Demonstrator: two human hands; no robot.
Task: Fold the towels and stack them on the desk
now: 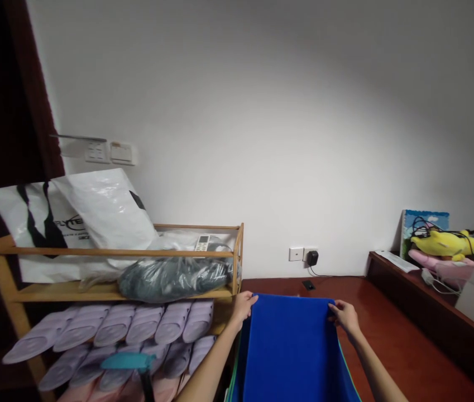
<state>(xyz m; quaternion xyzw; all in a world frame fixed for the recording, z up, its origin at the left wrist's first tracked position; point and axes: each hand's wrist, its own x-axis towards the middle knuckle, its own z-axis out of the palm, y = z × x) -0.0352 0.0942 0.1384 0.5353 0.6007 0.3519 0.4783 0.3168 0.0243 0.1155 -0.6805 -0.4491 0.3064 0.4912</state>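
A blue box-like thing [291, 346] with thin green edging along its sides stands in front of me, its lower part cut off by the picture's bottom edge. My left hand [244, 309] pinches the upper left corner of its flat blue panel. At the upper right corner, my right hand [344, 316] grips the same panel between thumb and fingers. Both forearms reach up from below, one on each side of the blue thing.
Left of me stands a wooden rack [125, 253] with white bags [103, 209], a plastic-wrapped dark bundle [173, 277] and rows of lilac slippers [113, 324]. A teal-topped handle [128, 361] rises before it. Rightward, a dark ledge [437, 301] holds a yellow plush toy [441, 244]. A black plug [312, 257] sits in the wall.
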